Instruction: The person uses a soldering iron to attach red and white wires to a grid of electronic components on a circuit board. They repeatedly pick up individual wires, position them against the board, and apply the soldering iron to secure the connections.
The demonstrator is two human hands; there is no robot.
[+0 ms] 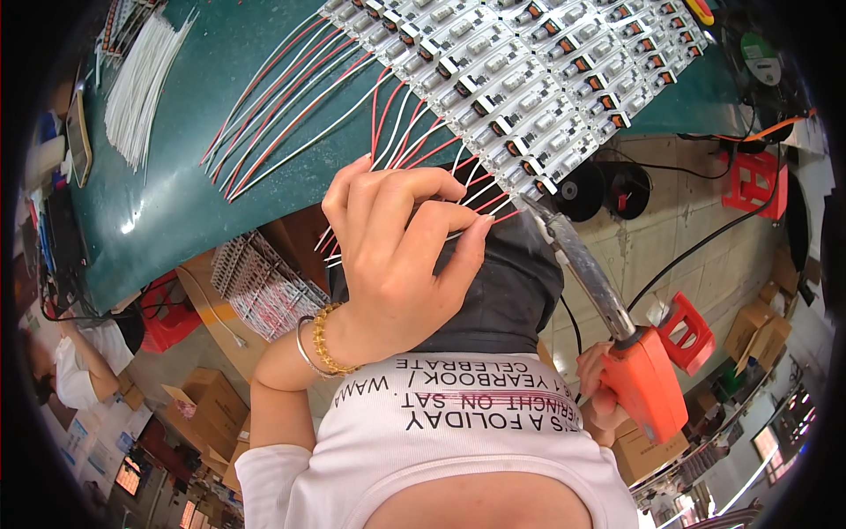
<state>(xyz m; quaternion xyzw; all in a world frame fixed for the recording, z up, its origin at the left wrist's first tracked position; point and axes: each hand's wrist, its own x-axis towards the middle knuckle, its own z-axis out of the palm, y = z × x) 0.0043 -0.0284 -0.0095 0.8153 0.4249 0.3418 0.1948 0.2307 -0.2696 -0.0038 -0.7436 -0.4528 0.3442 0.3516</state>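
My left hand [388,251] pinches the ends of thin red and white wires [498,201] between thumb and fingers, at the near corner of a panel of circuit boards [520,115]. More wires run from under this hand to the panel's near-left edge. My right hand [597,392] is wrapped round the grip of an orange soldering gun [650,383], partly hidden behind its body. The gun's long metal barrel points up and left. Its tip is at the panel's corner, close to the wire ends; whether it touches them I cannot tell.
The panel lies on a green table [176,220]. A bundle of white wires [145,97] and a phone [80,141] are at its left. Wired boards [264,278] lie below the edge. Red stools [686,333], a black cable [696,247] and cartons [207,410] stand around; another person [92,361] is at left.
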